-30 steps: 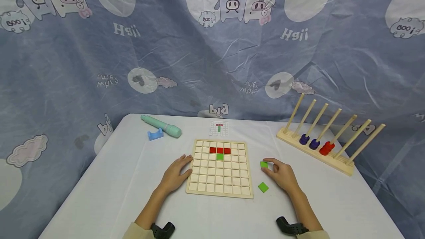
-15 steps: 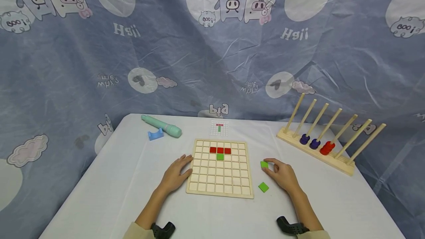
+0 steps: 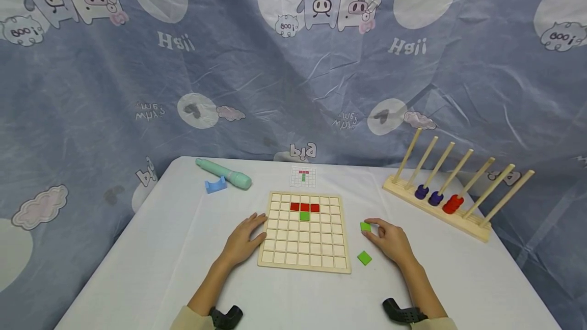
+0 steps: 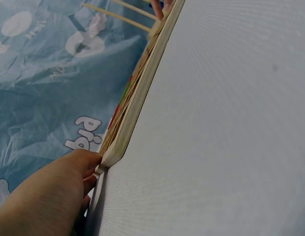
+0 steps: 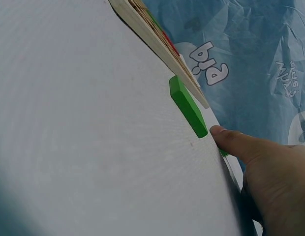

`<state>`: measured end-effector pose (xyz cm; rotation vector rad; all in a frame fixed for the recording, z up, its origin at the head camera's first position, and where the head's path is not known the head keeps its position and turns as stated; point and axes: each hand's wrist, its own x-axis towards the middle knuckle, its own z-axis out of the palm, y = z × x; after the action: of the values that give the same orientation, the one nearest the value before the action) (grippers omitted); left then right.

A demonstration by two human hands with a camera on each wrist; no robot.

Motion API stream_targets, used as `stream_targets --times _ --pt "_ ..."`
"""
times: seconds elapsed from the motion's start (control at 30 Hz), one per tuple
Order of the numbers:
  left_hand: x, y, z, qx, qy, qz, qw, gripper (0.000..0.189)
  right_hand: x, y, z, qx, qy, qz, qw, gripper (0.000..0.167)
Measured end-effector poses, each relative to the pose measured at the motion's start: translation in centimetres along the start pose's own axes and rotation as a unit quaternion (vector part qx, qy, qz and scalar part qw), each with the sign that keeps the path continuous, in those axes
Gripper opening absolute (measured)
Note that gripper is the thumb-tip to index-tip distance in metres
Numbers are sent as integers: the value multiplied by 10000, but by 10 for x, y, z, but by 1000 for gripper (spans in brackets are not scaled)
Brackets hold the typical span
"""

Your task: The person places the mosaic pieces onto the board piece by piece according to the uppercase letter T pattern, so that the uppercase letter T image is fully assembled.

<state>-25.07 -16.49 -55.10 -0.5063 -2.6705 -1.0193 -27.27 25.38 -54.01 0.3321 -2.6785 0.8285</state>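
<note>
Lying w/in R grip: grn tile.

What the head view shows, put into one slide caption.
Left hand touching a wooden grid board with three red tiles, right hand pinching a green tile.

From my station I see a wooden peg rack on the worktop, dark blue rings on two pegs and red rings on another. Well left of the peg rack lies a teal club-shaped object, with a blue cradle just beside it. Behind the peg rack hangs a wrinkled, cartoon-printed cloth.
</note>
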Motion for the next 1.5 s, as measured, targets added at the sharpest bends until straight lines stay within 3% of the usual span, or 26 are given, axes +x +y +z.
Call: stream_targets --times 1.23,1.5 --pt "1 1 0 41 -73 -10 10000 45 1 0 2 176 141 -96 9997 28" --pt "0 1 -1 68 -80 -26 9999 45 3 -9 7 284 80 -112 9995 30"
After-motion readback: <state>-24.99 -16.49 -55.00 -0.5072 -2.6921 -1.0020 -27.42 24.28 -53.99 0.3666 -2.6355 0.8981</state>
